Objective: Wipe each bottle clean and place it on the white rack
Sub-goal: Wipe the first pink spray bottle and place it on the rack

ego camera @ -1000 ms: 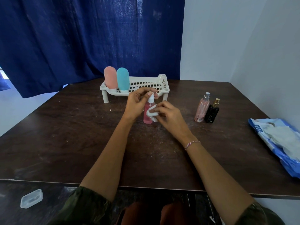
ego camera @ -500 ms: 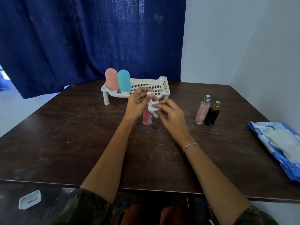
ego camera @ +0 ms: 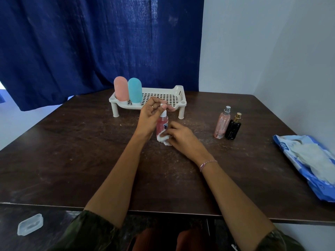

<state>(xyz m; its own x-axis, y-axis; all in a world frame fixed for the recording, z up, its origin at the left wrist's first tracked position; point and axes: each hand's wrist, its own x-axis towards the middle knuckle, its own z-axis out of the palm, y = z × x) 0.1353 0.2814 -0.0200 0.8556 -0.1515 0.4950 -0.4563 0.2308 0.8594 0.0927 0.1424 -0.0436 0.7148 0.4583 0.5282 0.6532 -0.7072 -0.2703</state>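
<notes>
The pink spray bottle (ego camera: 161, 125) stood upright on the dark table (ego camera: 72, 151), just in front of the white rack (ego camera: 179, 91), with its long axis vertical and its white nozzle pointing up. The left hand (ego camera: 150, 116) pinched the nozzle from above with curled fingertips. The right hand (ego camera: 181, 136) gripped a bunched white wipe (ego camera: 164, 140) and pressed it against the bottle's lower body, close to the base. The bottle showed pink-red contents, but the fill level could not be read. The rack stood on short legs and had a perforated floor and a raised rim. It held a pink rounded bottle (ego camera: 121, 88) and a teal rounded bottle (ego camera: 134, 92) at its left end, both standing on end just beside each other, and bare grid showed to their right. Well apart from the hands, toward the right, a pale pink spray bottle (ego camera: 222, 124) and a black bottle (ego camera: 233, 129) with a gold cap stood upright side by side. At the right edge lay a blue wipes pack (ego camera: 308, 160), opened, with white sheets showing inside. A broad stretch of tabletop lay between the forearms and the left edge. Beyond the near edge, at lower left, lay a small clear plastic lid (ego camera: 30, 224). A blue curtain (ego camera: 90, 42) hung behind the far edge.
</notes>
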